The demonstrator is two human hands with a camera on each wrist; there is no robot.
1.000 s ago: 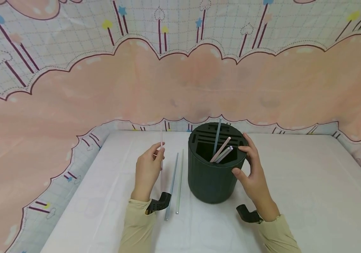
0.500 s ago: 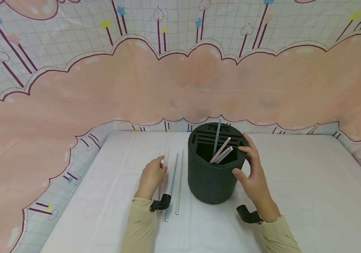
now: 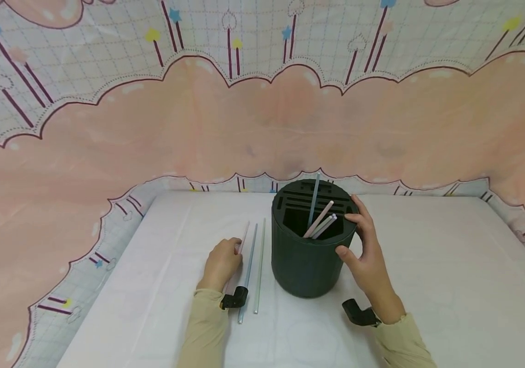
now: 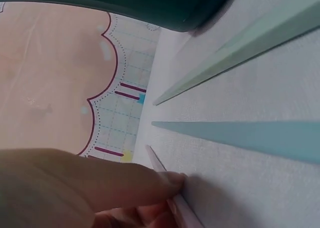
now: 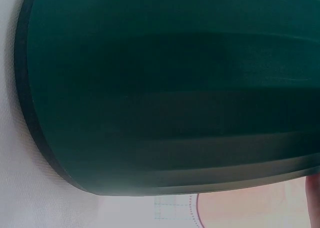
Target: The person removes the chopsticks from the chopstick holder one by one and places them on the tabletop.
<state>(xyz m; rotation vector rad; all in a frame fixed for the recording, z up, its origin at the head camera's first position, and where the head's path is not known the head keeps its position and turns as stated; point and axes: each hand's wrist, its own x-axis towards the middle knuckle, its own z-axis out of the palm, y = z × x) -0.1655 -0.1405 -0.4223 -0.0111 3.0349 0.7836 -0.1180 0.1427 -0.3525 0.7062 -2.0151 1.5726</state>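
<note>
My left hand (image 3: 221, 263) pinches a pink chopstick (image 4: 186, 212) between thumb and fingers, low over the white cloth. To its right a blue chopstick (image 3: 251, 255) and a pale green chopstick (image 3: 259, 266) lie side by side. The dark green utensil holder (image 3: 310, 271) stands upright in the middle, slotted on top at the back. Several chopsticks lean in its front opening, among them a blue one (image 3: 314, 199) and a pink one (image 3: 319, 219). Around the holder's right side curls my right hand (image 3: 372, 260), thumb at the front and fingers near the rim.
A white cloth (image 3: 451, 276) covers the table. Behind it hangs a peach backdrop (image 3: 244, 128) with a scalloped, candle-patterned border. Each wrist carries a black camera mount, the left one (image 3: 234, 297) partly over the blue chopstick.
The left hand has come down with the pink chopstick, which tilted from upright to lying beside the blue and green ones. The right hand and the holder stay put.
</note>
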